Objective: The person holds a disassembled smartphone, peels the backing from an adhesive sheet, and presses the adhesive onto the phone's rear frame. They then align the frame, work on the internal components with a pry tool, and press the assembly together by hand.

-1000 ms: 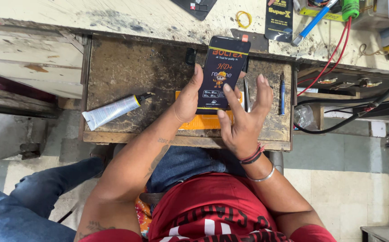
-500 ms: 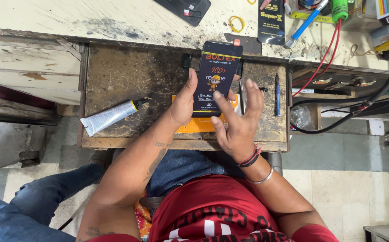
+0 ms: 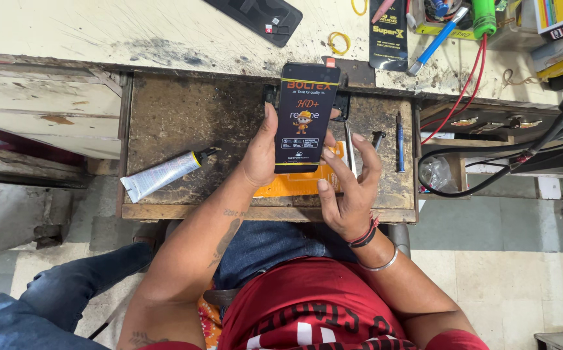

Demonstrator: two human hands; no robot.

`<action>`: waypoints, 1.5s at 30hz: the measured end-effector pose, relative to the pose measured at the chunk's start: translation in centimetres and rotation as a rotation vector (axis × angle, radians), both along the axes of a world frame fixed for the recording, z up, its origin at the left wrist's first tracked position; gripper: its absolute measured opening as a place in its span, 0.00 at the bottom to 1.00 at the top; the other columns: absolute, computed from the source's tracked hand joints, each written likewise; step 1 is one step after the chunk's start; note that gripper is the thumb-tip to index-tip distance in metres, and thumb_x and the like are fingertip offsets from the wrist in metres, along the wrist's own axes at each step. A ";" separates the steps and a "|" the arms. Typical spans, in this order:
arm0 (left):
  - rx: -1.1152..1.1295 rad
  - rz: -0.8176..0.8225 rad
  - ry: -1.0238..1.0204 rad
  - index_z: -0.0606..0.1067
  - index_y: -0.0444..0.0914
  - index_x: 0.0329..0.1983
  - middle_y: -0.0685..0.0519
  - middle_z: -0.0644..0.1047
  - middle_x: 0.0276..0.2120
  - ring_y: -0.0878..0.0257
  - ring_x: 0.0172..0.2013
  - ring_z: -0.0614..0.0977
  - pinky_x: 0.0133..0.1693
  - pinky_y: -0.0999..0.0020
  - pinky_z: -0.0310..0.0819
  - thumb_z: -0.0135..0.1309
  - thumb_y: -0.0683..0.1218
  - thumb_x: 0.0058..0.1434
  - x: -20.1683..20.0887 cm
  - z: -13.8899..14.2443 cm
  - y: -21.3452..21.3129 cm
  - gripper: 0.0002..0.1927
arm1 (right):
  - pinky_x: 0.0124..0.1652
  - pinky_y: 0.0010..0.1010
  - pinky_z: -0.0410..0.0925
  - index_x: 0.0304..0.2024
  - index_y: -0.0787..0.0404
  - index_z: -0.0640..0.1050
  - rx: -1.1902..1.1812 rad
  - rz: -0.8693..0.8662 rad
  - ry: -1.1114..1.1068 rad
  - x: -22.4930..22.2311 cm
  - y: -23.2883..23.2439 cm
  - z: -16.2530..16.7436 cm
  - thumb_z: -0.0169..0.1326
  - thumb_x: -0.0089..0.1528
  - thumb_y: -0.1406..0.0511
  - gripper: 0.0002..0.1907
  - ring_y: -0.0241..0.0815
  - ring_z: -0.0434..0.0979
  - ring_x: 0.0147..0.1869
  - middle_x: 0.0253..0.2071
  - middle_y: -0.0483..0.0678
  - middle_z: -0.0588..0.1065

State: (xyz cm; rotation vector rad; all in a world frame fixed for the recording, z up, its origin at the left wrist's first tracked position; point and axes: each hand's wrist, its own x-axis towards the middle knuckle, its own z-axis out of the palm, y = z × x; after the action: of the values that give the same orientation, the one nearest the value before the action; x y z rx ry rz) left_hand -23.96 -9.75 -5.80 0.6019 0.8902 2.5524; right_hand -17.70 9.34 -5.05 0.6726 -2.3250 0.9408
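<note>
Orange packet (image 3: 294,185) mostly covered by the black phone screen panel (image 3: 306,116) and both hands. Left hand (image 3: 261,155) palm hidden against the panel. Dark phone (image 3: 255,16) cut off by the top edge. Small tools (image 3: 399,139) too small to identify.

A glue tube (image 3: 162,174) and blue screwdriver (image 3: 399,141) lie on the worn drawer board (image 3: 184,116).

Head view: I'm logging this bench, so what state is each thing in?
Black phone screen: upright, held off the tray.
Left hand: grip on the screen's left edge.
Right hand: open, fingers by the screen's lower right.
Glue tube: lying flat, capped.
Orange card: flat under the hands.
Blue screwdriver: lying flat.
</note>
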 end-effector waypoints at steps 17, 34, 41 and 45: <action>0.032 -0.009 -0.023 0.60 0.27 0.76 0.44 0.79 0.51 0.55 0.50 0.83 0.56 0.58 0.80 0.29 0.77 0.68 0.0 0.0 -0.2 0.54 | 0.70 0.46 0.64 0.65 0.65 0.68 -0.039 0.021 -0.052 -0.3 -0.7 1.1 0.55 0.69 0.64 0.24 0.59 0.70 0.71 0.66 0.60 0.69; 0.011 0.007 0.004 0.60 0.26 0.75 0.44 0.79 0.51 0.55 0.50 0.83 0.55 0.58 0.80 0.27 0.77 0.69 0.0 0.4 -0.2 0.54 | 0.69 0.47 0.66 0.65 0.66 0.68 -0.086 0.067 -0.080 -0.5 -0.7 1.0 0.55 0.69 0.64 0.23 0.60 0.73 0.70 0.65 0.62 0.71; 0.009 0.004 -0.001 0.60 0.26 0.75 0.44 0.79 0.51 0.56 0.49 0.83 0.54 0.60 0.80 0.27 0.77 0.69 0.0 0.2 -0.2 0.54 | 0.68 0.46 0.66 0.65 0.66 0.69 -0.090 0.071 -0.078 -0.5 -0.6 1.0 0.55 0.69 0.65 0.23 0.61 0.73 0.70 0.64 0.63 0.71; 0.023 -0.001 -0.019 0.60 0.27 0.76 0.44 0.79 0.51 0.56 0.50 0.83 0.55 0.59 0.79 0.28 0.77 0.68 0.0 0.1 -0.2 0.55 | 0.68 0.46 0.67 0.64 0.66 0.69 -0.078 0.074 -0.067 -0.5 -0.6 1.0 0.56 0.69 0.64 0.23 0.61 0.73 0.70 0.64 0.63 0.71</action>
State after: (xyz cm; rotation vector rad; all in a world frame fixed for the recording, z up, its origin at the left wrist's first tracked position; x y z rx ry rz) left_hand -23.91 -9.99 -5.66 0.5839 0.8555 2.5658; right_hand -18.15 8.71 -4.03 0.7092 -2.3216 1.0970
